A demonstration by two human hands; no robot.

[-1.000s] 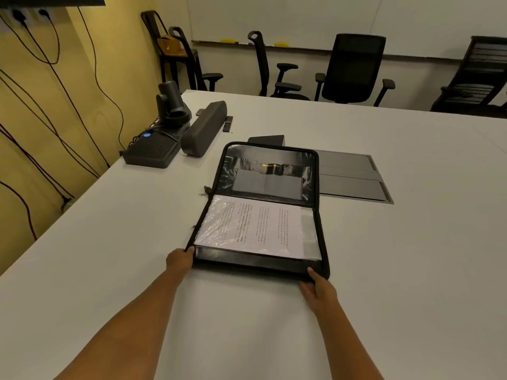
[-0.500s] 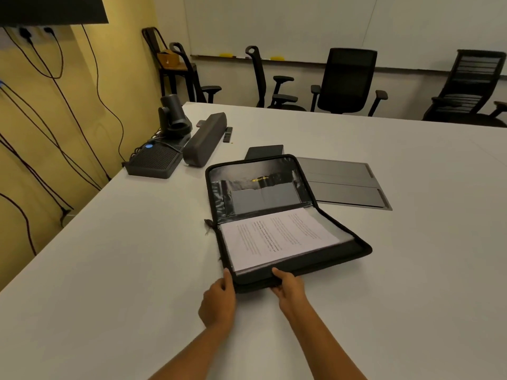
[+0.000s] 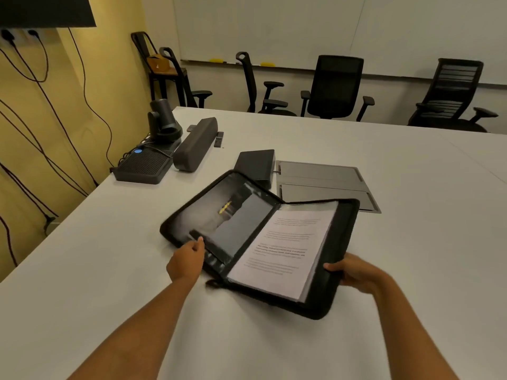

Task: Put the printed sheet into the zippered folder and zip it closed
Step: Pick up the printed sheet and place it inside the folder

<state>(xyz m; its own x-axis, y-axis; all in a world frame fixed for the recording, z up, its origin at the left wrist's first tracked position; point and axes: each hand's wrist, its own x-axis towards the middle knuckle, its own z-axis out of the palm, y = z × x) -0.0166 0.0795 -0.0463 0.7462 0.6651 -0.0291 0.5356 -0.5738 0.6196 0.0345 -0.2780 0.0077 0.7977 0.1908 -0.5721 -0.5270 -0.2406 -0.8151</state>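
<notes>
The black zippered folder (image 3: 340, 259) lies open on the white table (image 3: 109, 264), turned so its spine runs diagonally toward me. The printed sheet (image 3: 282, 248) rests inside its right half, text facing up. The left half shows a glossy black inner pocket. My left hand (image 3: 186, 261) touches the near edge of the left half, fingers curled on the rim. My right hand (image 3: 354, 272) grips the outer edge of the right half, thumb on top. The zipper pull hangs at the spine's near end.
A black speaker bar (image 3: 194, 144), a conference camera (image 3: 163, 122) and a flat black box (image 3: 142, 168) sit at the table's far left. A small dark box (image 3: 256, 163) and a grey floor-box lid (image 3: 323, 182) lie just behind the folder. Office chairs (image 3: 334, 89) line the far wall.
The folder has been swung round clockwise on the table, so the sheet side now lies to the right. My hands moved apart, the right to the outer edge, the left to the pocket half.
</notes>
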